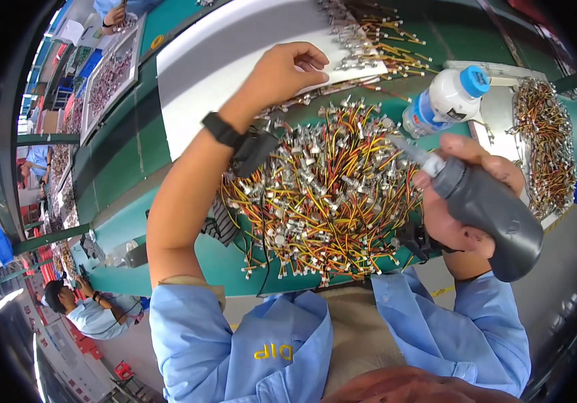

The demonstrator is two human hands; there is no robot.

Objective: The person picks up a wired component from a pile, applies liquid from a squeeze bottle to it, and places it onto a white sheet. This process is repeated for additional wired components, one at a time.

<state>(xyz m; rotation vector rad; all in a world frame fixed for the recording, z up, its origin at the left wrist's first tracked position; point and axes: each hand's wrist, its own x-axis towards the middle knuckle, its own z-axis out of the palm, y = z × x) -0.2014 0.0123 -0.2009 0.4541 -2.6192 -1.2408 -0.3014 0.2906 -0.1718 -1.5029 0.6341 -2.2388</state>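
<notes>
My right hand (460, 201) is wrapped round a dark grey squeeze bottle (493, 218) with a pale, pointed nozzle. The nozzle tip points left, over the edge of a large heap of small wired parts (322, 188) with red, yellow and black leads and white connectors. My left hand (292, 70), with a black band on its wrist, hovers above a white sheet (214, 57). Its fingers are loosely bent, thumb and forefinger apart, and I see nothing between them. Just beyond its fingertips, a row of similar wired parts (369, 50) lies along the sheet's right edge.
A white bottle with a blue cap (446, 101) stands beyond my right hand. At far right, a tray (507, 127) bears more wired parts. A striped cloth (221, 221) lies beside the heap on the green table (127, 272). Other people work at left.
</notes>
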